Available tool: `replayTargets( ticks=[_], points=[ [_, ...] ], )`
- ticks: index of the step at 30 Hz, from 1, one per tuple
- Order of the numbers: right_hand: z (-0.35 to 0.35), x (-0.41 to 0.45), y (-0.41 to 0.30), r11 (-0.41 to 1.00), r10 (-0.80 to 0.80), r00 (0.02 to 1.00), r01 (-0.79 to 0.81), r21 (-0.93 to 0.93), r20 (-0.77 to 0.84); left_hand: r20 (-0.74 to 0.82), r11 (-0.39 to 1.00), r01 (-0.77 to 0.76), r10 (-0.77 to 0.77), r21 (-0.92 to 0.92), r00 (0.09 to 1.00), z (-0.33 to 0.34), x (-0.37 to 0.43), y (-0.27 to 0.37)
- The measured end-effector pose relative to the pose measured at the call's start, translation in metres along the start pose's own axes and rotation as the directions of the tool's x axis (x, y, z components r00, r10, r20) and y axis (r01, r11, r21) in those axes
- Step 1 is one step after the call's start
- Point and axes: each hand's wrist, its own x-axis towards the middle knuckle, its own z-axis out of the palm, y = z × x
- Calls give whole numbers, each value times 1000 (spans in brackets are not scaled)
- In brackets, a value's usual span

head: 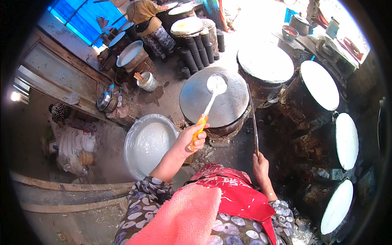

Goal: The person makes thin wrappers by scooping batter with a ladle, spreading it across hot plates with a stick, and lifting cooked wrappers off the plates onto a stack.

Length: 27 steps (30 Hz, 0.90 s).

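My left hand [192,141] grips the orange handle of a ladle [217,84], whose bowl, full of white batter, is over a round flat griddle [196,101]. The griddle's visible surface is bare and grey. In my right hand [261,167] is one end of a long thin stick or blade [253,119], which points away from me past the griddle's right edge. Beside my left forearm stands a wide metal basin [129,145] of white batter [154,142].
Several griddles covered in white, such as one [265,65], stand in an arc at right. Behind the griddle are stacked black coal briquettes [196,56] and a pile of flatbreads [187,26]. A bucket [149,83] stands at left. Another person [150,26] bends at the back.
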Motion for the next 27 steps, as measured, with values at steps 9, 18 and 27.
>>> replayTargets(
  ticks=[9,18,27],
  points=[
    [36,-3,-4,999,-37,997,37,2,61,-316,965,-235,260,115,912,-105,-100,-20],
    [61,15,-33,942,-241,933,292,-167,268,-766,879,209,231,429,599,-283,-115,-93],
    [115,24,-64,832,-344,780,511,-216,523,-468,117,478,497,870,731,-405,-96,-132]
  ],
)
